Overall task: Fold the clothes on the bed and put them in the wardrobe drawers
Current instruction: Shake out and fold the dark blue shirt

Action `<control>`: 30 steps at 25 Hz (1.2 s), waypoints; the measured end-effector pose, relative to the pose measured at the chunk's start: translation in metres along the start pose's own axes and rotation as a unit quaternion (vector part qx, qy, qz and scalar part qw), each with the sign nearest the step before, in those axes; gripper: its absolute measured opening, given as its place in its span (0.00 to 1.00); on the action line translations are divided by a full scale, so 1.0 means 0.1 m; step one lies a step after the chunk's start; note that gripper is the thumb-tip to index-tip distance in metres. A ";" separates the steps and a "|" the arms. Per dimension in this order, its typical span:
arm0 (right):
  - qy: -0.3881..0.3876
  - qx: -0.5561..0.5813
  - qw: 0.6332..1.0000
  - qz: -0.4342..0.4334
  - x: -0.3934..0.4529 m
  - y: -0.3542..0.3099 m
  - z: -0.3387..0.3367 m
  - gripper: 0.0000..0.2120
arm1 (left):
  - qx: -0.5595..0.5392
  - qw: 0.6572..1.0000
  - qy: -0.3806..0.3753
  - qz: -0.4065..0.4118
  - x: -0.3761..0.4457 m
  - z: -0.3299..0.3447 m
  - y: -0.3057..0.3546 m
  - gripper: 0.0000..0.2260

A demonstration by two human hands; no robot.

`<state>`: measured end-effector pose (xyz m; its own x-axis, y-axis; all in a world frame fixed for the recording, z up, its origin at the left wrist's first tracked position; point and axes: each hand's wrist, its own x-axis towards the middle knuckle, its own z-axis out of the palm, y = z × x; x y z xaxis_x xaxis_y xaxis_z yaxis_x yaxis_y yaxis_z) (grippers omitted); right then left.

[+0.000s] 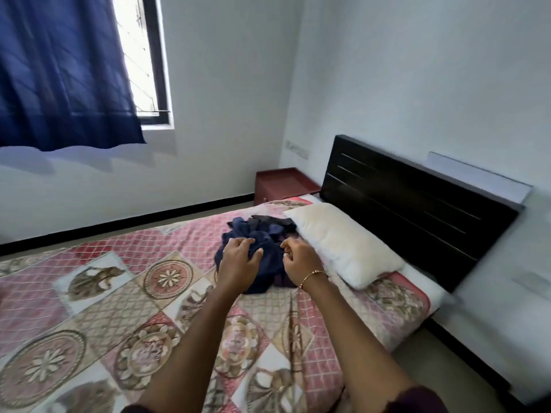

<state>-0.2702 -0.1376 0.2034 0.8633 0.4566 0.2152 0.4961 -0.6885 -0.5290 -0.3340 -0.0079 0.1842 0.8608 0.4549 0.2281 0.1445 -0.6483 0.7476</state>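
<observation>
Both your hands reach over the heap of crumpled navy and dark cloth garments [262, 245] beside the white pillow [343, 242] on the patterned quilted bed [119, 293], likely to lift one piece. Your left hand [238, 257] has fingers curled into the fabric; your right hand [298, 254] appears to pinch it, though blur prevents certainty. Nothing is folded.

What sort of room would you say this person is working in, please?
Most likely a home bedroom. A bed with a patterned bedspread and dark headboard fills the view, a white pillow lies on it, and a small red bedside table stands in the corner.
</observation>
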 end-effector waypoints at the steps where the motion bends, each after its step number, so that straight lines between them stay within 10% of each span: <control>1: 0.002 0.002 1.000 0.002 0.09 0.16 -0.12 0.13 | 0.002 1.000 0.000 0.003 0.08 0.12 0.12 0.18; 14: -0.110 0.022 0.993 0.029 1.27 1.54 -0.02 0.11 | 0.065 0.997 -0.012 -0.029 1.45 1.22 0.24 0.17; 25: -0.310 -0.005 0.949 -0.049 2.77 2.22 1.26 0.14 | 0.093 0.974 0.019 -0.204 2.43 2.11 -0.39 0.14; 30: -0.401 -0.049 0.907 -0.115 3.16 2.39 2.05 0.30 | 0.050 0.942 0.058 -0.328 2.44 2.39 -0.81 0.15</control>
<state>0.1022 -0.0424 -0.0229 0.4092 0.8310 -0.3769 0.6952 -0.5515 -0.4610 -0.0193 0.0099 0.0303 0.5122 0.8372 -0.1915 0.6764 -0.2558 0.6907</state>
